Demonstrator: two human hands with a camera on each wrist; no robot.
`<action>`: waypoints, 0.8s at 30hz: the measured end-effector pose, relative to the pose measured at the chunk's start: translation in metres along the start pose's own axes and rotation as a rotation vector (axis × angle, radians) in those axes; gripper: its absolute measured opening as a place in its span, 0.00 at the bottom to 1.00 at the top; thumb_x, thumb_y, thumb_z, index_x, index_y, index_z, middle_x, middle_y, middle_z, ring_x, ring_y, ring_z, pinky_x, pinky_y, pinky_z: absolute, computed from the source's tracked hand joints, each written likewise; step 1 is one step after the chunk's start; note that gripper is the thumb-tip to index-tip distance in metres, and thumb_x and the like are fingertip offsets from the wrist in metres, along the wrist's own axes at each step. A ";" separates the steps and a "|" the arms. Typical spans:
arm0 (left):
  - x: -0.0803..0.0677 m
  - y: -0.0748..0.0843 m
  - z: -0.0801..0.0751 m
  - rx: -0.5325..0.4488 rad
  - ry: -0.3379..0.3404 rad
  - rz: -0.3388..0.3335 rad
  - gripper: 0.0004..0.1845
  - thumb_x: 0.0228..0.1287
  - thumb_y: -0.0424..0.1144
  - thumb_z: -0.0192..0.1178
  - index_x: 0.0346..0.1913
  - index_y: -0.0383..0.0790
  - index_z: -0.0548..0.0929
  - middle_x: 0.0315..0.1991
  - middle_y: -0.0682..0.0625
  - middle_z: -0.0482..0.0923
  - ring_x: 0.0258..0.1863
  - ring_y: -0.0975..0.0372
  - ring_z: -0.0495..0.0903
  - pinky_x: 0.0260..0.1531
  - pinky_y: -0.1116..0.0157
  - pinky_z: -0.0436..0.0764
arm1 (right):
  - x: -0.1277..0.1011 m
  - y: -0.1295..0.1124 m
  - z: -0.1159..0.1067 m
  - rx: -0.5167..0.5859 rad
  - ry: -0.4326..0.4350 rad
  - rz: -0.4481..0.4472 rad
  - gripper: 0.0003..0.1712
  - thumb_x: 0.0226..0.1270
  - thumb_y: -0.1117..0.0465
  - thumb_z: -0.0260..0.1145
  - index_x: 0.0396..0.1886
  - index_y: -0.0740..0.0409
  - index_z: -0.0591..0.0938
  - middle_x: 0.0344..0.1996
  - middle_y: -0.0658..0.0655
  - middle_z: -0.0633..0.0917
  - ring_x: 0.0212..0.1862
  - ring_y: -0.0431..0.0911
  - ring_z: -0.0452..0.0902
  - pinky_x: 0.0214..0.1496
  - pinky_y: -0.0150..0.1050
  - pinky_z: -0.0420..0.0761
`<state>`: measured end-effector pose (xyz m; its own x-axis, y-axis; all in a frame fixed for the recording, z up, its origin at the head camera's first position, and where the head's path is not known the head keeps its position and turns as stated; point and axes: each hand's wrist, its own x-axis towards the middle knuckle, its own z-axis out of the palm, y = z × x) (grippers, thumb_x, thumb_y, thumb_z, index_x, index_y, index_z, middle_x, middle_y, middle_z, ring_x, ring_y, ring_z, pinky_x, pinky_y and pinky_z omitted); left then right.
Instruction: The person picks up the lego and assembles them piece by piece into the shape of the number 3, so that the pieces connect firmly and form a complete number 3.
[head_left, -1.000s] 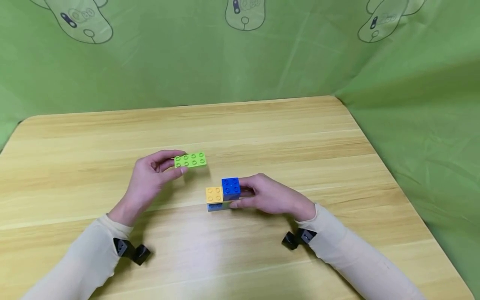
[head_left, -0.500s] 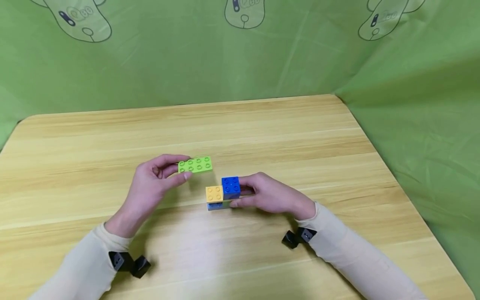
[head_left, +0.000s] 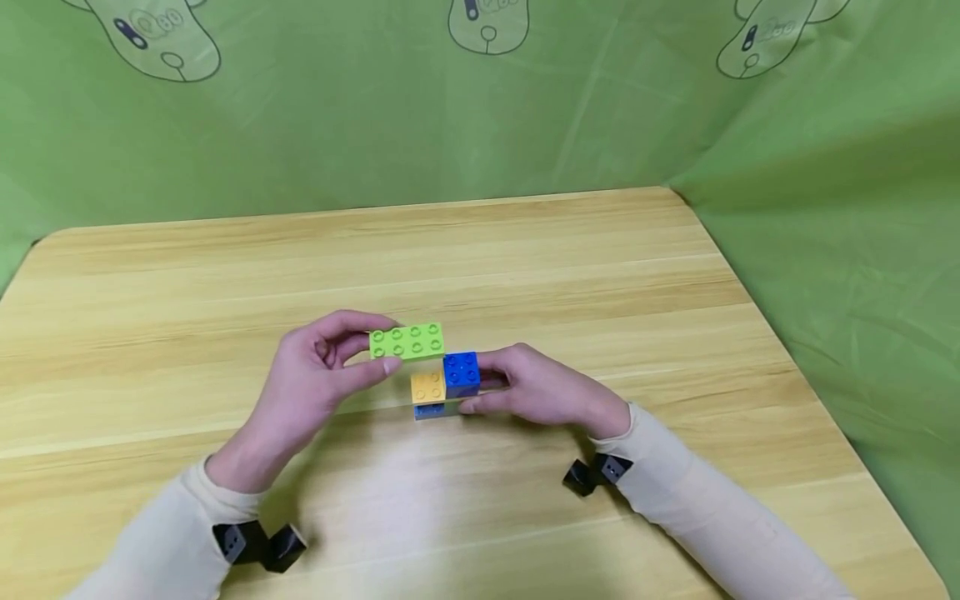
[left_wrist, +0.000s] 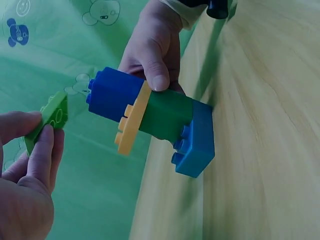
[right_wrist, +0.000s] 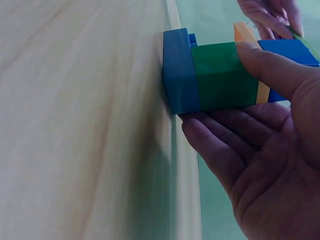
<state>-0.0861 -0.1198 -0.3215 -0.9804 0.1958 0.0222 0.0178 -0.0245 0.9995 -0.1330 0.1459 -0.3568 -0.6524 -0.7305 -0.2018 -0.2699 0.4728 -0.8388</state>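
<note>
My left hand [head_left: 307,379] pinches a thin lime-green building brick [head_left: 407,342] with two rows of studs, thumb on the near side and fingers on the far side. It hangs above and just behind a stack of building bricks, apart from it in the left wrist view. That stack has a blue brick [left_wrist: 196,145] at the bottom, a green brick [left_wrist: 167,114], a thin yellow-orange brick [head_left: 427,388] jutting left, and a dark blue brick [head_left: 461,374] on top at the right. My right hand [head_left: 543,387] grips the stack from the right, its thumb near the green and yellow-orange bricks.
The stack stands on a wood-grain table [head_left: 600,292] with rounded far corners. Green cloth [head_left: 360,125] with printed cartoon figures hangs behind and to the right. Small black cameras [head_left: 258,546] are strapped at both sleeves.
My left hand has carried the lime-green brick to the right and toward me, close to the stack. The right hand and the stack have stayed in place.
</note>
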 end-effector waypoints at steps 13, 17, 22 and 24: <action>0.000 -0.004 0.014 -0.041 -0.059 0.114 0.20 0.52 0.18 0.68 0.51 0.26 0.80 0.48 0.38 0.80 0.43 0.53 0.83 0.42 0.59 0.84 | 0.000 0.001 0.000 0.033 -0.015 -0.010 0.23 0.65 0.57 0.71 0.59 0.58 0.80 0.47 0.44 0.85 0.50 0.37 0.80 0.57 0.38 0.77; 0.001 -0.007 0.019 -0.042 -0.092 0.126 0.20 0.52 0.19 0.69 0.50 0.27 0.81 0.48 0.40 0.80 0.41 0.53 0.84 0.42 0.58 0.84 | -0.001 0.000 0.000 0.024 -0.012 -0.008 0.24 0.66 0.56 0.70 0.60 0.56 0.79 0.47 0.45 0.85 0.49 0.37 0.80 0.57 0.37 0.77; 0.002 -0.009 0.024 -0.042 -0.107 0.114 0.20 0.51 0.19 0.69 0.49 0.28 0.82 0.48 0.40 0.80 0.38 0.51 0.84 0.40 0.59 0.84 | 0.000 0.000 0.000 0.028 -0.006 -0.013 0.24 0.65 0.56 0.71 0.59 0.57 0.80 0.46 0.47 0.86 0.47 0.38 0.81 0.56 0.37 0.78; 0.002 -0.010 0.025 -0.038 -0.109 0.109 0.20 0.51 0.19 0.70 0.49 0.28 0.82 0.48 0.40 0.79 0.37 0.51 0.84 0.40 0.60 0.85 | 0.000 0.000 0.000 0.038 -0.007 -0.014 0.24 0.65 0.57 0.71 0.59 0.58 0.80 0.46 0.47 0.86 0.47 0.38 0.81 0.55 0.37 0.78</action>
<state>-0.0831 -0.0948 -0.3307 -0.9458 0.2953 0.1352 0.1139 -0.0882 0.9896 -0.1331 0.1461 -0.3569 -0.6440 -0.7402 -0.1933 -0.2520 0.4437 -0.8600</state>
